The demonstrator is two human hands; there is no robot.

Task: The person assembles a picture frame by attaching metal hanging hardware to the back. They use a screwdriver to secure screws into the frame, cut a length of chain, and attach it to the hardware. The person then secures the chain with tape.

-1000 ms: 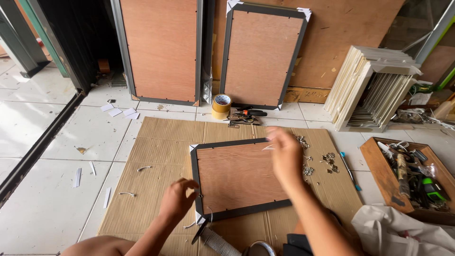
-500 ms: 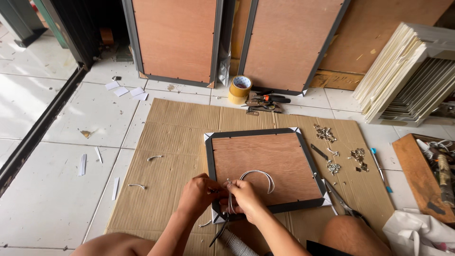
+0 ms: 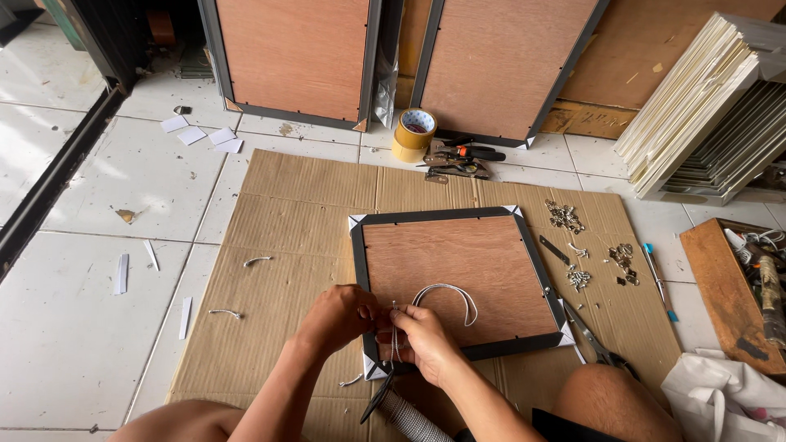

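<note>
Change: a second before, the right hand (image 3: 422, 340) had reached to the frame's far edge; it had come back to meet the left hand (image 3: 340, 315) at the near rail, and the view had closed in.
Left hand: fingers pinched narrow on the white cord (image 3: 446, 293) at the rail.
Right hand: closed on the same cord, touching the left.
Cord: one loop lay on the brown backing board.
Picture frame (image 3: 458, 282): face down on the cardboard sheet (image 3: 303, 213), black rails, white corner pieces.
Meaning: judged, work had moved from handling the frame to fixing the cord.
Nearby: metal hangers (image 3: 565, 217), scissors (image 3: 594, 340), tape roll (image 3: 413, 135), wooden tray (image 3: 725, 282).
Obstruction: none across the board; a dark tool lay under the wrists.
</note>
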